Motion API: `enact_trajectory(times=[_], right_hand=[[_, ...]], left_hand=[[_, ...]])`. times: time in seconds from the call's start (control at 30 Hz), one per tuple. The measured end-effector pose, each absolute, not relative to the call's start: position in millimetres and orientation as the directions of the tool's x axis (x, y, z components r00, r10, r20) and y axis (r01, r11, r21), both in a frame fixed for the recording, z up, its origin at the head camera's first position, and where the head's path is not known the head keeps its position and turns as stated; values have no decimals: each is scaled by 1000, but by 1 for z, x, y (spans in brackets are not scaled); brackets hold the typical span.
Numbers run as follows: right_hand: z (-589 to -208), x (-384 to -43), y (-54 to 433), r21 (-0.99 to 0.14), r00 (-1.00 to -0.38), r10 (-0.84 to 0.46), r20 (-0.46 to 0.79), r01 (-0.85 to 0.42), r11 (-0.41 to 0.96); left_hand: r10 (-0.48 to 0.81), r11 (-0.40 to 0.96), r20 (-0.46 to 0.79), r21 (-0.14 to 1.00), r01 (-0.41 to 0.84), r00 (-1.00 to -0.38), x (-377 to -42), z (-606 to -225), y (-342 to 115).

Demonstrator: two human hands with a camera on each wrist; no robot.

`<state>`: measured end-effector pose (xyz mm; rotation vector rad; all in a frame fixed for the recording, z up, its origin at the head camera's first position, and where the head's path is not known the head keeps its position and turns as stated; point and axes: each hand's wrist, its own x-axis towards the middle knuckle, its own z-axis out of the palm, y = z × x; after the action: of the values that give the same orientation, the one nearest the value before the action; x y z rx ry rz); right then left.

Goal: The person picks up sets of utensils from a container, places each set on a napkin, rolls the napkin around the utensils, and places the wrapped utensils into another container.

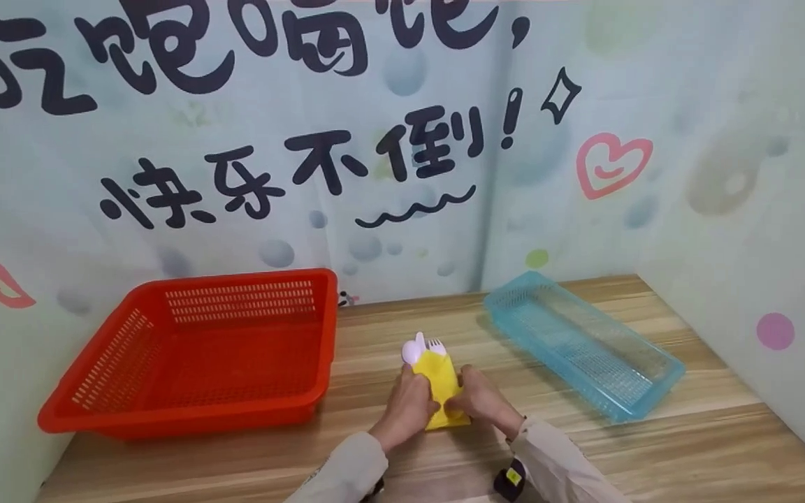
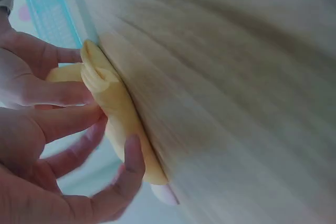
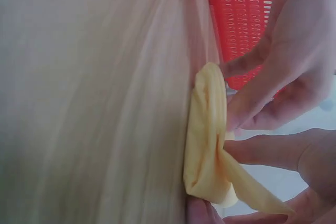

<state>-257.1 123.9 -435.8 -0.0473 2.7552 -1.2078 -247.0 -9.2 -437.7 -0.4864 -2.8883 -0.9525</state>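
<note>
A yellow cloth napkin [image 1: 442, 376] lies folded around pale pink cutlery on the table in the head view. The heads of a spoon [image 1: 411, 351] and a fork [image 1: 436, 345] and the tip of what looks like a knife [image 1: 420, 339] stick out at its far end; their handles are hidden in the cloth. My left hand [image 1: 408, 409] grips the wrapped bundle along its left side, thumb on top. At the right side, my right hand [image 1: 484, 401] holds the napkin's edge. A loose flap [image 3: 254, 191] of the cloth rises by the right fingers in the right wrist view.
A large red plastic basket [image 1: 186, 412] stands to the left. On the right sits a light-blue rectangular basket [image 1: 584, 349], set at an angle. A printed cloth backdrop [image 1: 402, 244] hangs behind the wooden table [image 1: 381, 328].
</note>
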Motion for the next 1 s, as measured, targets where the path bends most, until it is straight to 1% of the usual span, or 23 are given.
enact_trajectory(times=[0.1,0.2,0.3,0.37,0.53,0.7,0.83,1.0], right_hand=[[-435,-259,123,-734,-988,-85,-130,38,678],[-436,-261,124,-732,-987,-80,-142,50,679],[-437,-262,126,-754,-987,-85,-140,51,655],[-438,-261,126,-767,-985,-92,-144,52,639],[-438,-258,123,-767,-980,-106,-168,63,639],[-434,-257,121,-770,-979,-99,-179,77,633],[-438,-259,124,-811,-977,-108,-184,89,578],[-446,-261,129,-861,-970,-152,-188,88,500]], left_hand=[[186,697,60,695,175,-981,-251,-438,-10],[137,643,-6,761,85,-991,-254,-437,-11],[113,648,-26,760,54,-993,-256,-437,-11],[101,637,-64,771,15,-993,-256,-437,-12],[103,548,-161,833,-79,-982,-254,-440,-16],[125,506,-166,859,-81,-978,-253,-439,-18],[123,497,-182,862,-97,-976,-253,-439,-20],[80,506,-232,847,-161,-969,-254,-437,-23]])
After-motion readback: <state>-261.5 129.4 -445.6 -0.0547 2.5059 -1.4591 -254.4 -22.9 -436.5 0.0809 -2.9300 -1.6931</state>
